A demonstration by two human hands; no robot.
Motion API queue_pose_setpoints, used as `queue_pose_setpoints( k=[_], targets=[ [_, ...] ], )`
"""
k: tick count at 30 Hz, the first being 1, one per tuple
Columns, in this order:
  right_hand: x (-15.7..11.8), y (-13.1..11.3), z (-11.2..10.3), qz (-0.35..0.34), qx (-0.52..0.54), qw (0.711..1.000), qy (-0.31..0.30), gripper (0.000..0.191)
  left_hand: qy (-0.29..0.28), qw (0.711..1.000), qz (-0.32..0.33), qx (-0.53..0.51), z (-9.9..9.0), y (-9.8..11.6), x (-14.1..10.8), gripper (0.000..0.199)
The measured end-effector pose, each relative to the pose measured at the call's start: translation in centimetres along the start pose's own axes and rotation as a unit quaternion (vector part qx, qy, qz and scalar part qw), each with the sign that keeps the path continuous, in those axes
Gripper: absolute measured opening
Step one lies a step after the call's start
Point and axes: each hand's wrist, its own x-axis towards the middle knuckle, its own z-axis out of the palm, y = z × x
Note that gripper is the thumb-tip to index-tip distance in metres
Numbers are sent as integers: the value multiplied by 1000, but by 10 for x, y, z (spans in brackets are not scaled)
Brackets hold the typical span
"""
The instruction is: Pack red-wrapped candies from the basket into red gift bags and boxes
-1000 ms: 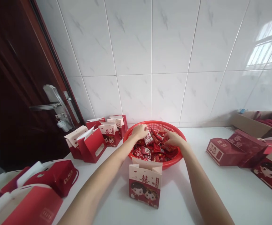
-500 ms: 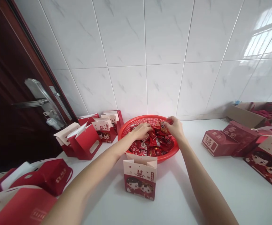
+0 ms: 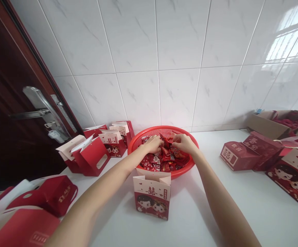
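A red oval plastic basket [image 3: 159,128] full of red-wrapped sweets [image 3: 167,154] stands against the tiled wall. My left hand [image 3: 153,144] is over the left part of the heap, its fingers curled down among the wrappers; whatever they grip is hidden. On the right side of the heap, my right hand [image 3: 184,143] pinches at a red wrapped sweet near the basket's middle. In front of the basket an open-topped cream and red paper gift box [image 3: 152,197] stands upright, printed with two cartoon faces.
Several red and cream gift boxes [image 3: 97,156] stand at the left, with larger ones [image 3: 58,193] nearer. At the right are darker red boxes [image 3: 238,156] and an open cardboard box [image 3: 269,126]. A dark door with a metal handle [image 3: 39,111] borders the left.
My right hand has moved left from the basket's right rim towards its middle. My left hand has shifted only slightly over the sweets.
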Motion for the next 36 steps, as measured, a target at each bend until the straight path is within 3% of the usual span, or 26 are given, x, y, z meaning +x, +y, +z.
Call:
queue_pose_setpoints(
  k=[4, 9, 11, 13, 15, 18, 22, 26, 36],
  targets=[
    [-3, -6, -2, -40, 27, 998, -30, 16, 47, 996, 29, -72, -12, 2, -3, 19],
    [-9, -17, -8, -98, 103, 986, -92, 30, 162, 972, 44, -162, -27, 15, -14, 29],
    [-10, -20, -11, -97, 196, 970, -108, 32, 216, 938, 47, -267, -30, 21, -21, 34],
    [-11, -23, -12, -86, 298, 944, -114, 34, 245, 877, 45, -411, -32, 25, -28, 46],
    [-12, -28, -12, -83, 348, 927, -113, 34, 240, 822, 40, -515, -33, 28, -35, 55],
    [-15, -36, -9, -94, 363, 919, -122, 33, 227, 787, 31, -572, -34, 31, -43, 44],
    [-17, -43, -4, -83, 366, 916, -142, 35, 235, 784, -7, -574, -35, 36, -49, 28],
    [-17, -42, -4, -79, 360, 913, -177, 36, 249, 792, -2, -558, -37, 39, -51, 27],
    [-18, -43, -7, -99, 353, 912, -184, 38, 248, 758, -13, -603, -30, 34, -48, 32]
  ],
)
